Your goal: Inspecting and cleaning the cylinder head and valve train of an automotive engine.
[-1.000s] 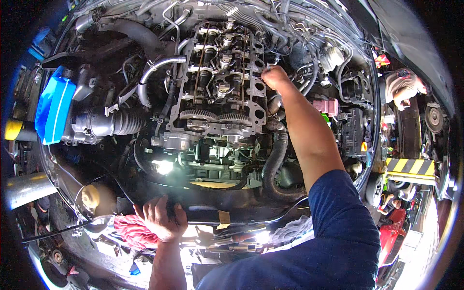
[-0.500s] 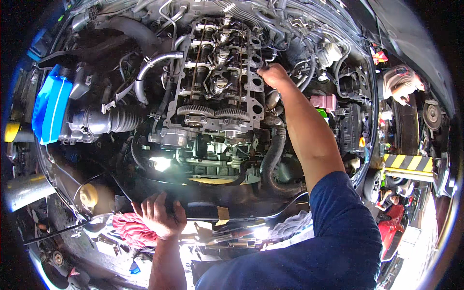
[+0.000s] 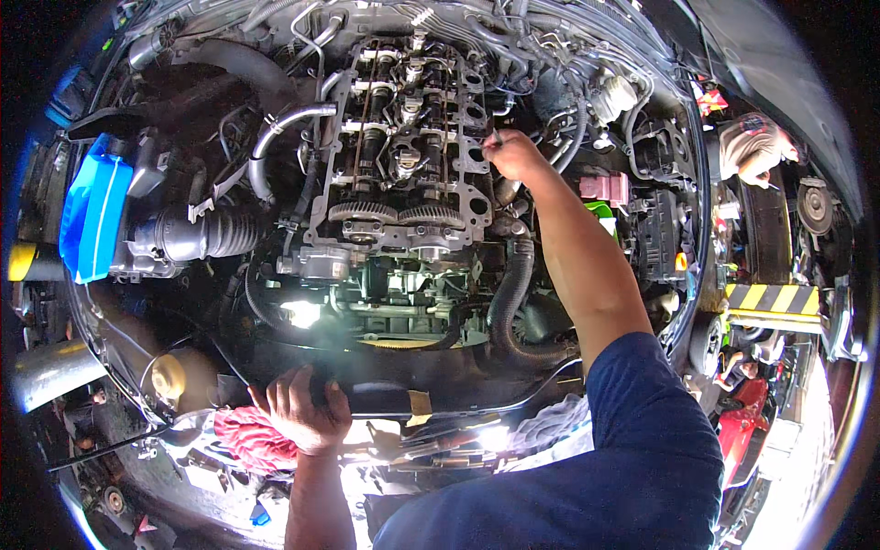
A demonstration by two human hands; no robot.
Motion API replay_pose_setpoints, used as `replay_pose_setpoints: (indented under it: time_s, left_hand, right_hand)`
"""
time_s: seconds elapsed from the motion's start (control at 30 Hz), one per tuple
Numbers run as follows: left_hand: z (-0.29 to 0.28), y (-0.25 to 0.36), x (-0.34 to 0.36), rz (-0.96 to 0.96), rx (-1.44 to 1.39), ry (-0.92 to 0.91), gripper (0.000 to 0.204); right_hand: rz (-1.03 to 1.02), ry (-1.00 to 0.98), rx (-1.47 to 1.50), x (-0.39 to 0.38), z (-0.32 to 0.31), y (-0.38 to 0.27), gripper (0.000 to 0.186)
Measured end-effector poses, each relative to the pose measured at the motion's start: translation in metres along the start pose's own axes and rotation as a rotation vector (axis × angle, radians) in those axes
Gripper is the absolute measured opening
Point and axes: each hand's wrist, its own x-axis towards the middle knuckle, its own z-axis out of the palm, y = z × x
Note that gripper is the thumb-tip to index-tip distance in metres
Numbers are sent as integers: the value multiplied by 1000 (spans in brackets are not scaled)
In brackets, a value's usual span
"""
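An open engine with its cam gears and shafts bare [image 3: 403, 215] fills the middle of the view. My right hand [image 3: 513, 158] reaches to the right side of the cylinder head, beside the row of ports [image 3: 475, 209]. Its fingers are pinched together, and a thin dark end shows at the fingertips, too small to name. My left hand [image 3: 307, 414] leans on the black front panel [image 3: 367, 390], fingers spread and nothing in them. A red cloth [image 3: 249, 438] lies just left of that hand.
Black hoses [image 3: 509, 293] run right of the engine. A blue container [image 3: 96, 211] stands at the left, near the air intake duct [image 3: 197, 231]. Several tools [image 3: 449, 445] and a grey cloth [image 3: 552, 426] lie along the front. Another person [image 3: 753, 151] is at the far right.
The view has shifted slightly. My right hand has come a little nearer along the ports, its fingers more curled, and a thin dark end now shows. My left hand stays in place.
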Motion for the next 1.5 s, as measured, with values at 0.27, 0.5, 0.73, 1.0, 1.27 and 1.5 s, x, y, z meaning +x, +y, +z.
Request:
replay_pose_setpoints:
  time_s: [0.27,0.5,0.73,1.0,1.27,1.5]
  left_hand:
    - [1,-1,-1,0,-31,-24,31]
    - [0,-1,-2,4,-3,-7,32]
    - [3,-3,-5,-7,-12,6,32]
    - [2,-3,-5,0,-37,-14,32]
    - [3,-2,-5,-13,1,-44,32]
    - [5,-3,-5,-17,-41,-11,33]
  right_hand:
    - [-275,-142,-258,-30,8,-35,25]
    - [-233,-221,-456,-53,-13,-63,17]
    - [30,-259,-226,-61,-26,-69,37]
    - [124,-286,-271,-32,1,-64,49]
    - [228,-203,-116,-35,5,-75,38]
    - [-63,-161,33,-61,-8,-49,26]
